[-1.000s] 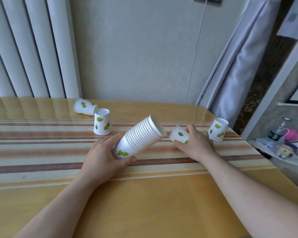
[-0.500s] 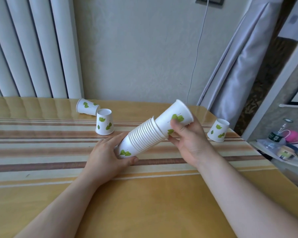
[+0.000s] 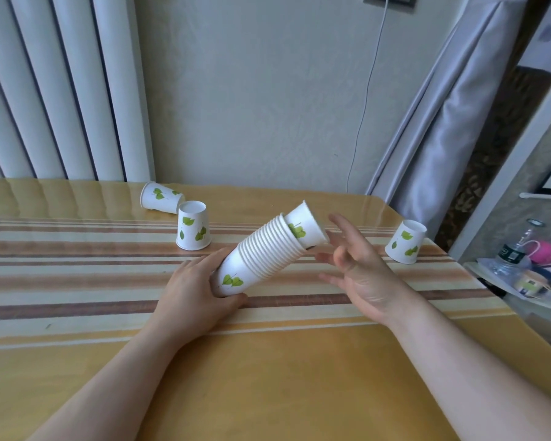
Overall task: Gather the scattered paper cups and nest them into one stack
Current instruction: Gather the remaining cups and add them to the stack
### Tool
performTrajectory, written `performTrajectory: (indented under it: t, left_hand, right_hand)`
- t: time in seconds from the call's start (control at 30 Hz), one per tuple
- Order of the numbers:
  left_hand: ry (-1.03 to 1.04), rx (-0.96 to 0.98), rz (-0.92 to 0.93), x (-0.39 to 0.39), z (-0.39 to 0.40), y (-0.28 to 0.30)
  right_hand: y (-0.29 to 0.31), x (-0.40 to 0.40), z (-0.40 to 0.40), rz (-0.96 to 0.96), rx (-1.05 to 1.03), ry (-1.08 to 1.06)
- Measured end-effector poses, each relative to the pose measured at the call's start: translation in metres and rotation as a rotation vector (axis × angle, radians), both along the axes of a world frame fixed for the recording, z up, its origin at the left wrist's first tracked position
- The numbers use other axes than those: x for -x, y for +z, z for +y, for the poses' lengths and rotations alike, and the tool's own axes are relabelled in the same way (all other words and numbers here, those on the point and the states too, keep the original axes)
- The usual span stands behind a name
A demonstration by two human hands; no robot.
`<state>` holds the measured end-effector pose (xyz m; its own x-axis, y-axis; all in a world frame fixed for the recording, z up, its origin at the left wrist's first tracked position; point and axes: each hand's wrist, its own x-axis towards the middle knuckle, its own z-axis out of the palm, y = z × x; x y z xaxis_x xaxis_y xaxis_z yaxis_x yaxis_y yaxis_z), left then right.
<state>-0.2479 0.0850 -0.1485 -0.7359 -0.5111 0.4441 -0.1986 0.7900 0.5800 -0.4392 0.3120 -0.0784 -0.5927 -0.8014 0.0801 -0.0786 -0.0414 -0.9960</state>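
The left hand [image 3: 191, 294] has its grip closed around the closed base end of the stack of cups [image 3: 261, 259], thumb below and fingers [image 3: 210, 257] over the top, the base resting low by the tabletop [image 3: 268, 377]. The stack's long axis slants up and away to the right, its open rims pointing toward the right hand. The newest cup [image 3: 306, 226] sits only partly nested in the top end, tilted the same way. The right hand [image 3: 360, 268] hangs just beside that end with fingers spread wide, its grip holding nothing. Farther out, one upside-down cup [image 3: 193, 230] stands behind the left hand, a cup on its side [image 3: 159, 197] lies just beyond it, and another upside-down cup [image 3: 406, 241] stands near the tabletop's right edge.
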Motion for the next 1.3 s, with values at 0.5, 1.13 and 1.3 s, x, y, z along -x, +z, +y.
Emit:
performTrajectory:
  t: [0.5, 1.13, 1.3]
  left_hand:
    - [-0.046, 0.008, -0.007, 0.001, 0.001, 0.003]
    - [-0.055, -0.010, -0.003, -0.003, 0.002, 0.004]
    - [-0.052, -0.009, 0.007, -0.004, 0.002, 0.004]
  right_hand:
    - [-0.046, 0.151, 0.051, 0.690, -0.487, -0.959]
    - [-0.024, 0.100, 0.055, 0.534, -0.670, -0.714]
    - [0.012, 0.052, 0.010, -0.201, 0.212, -0.536]
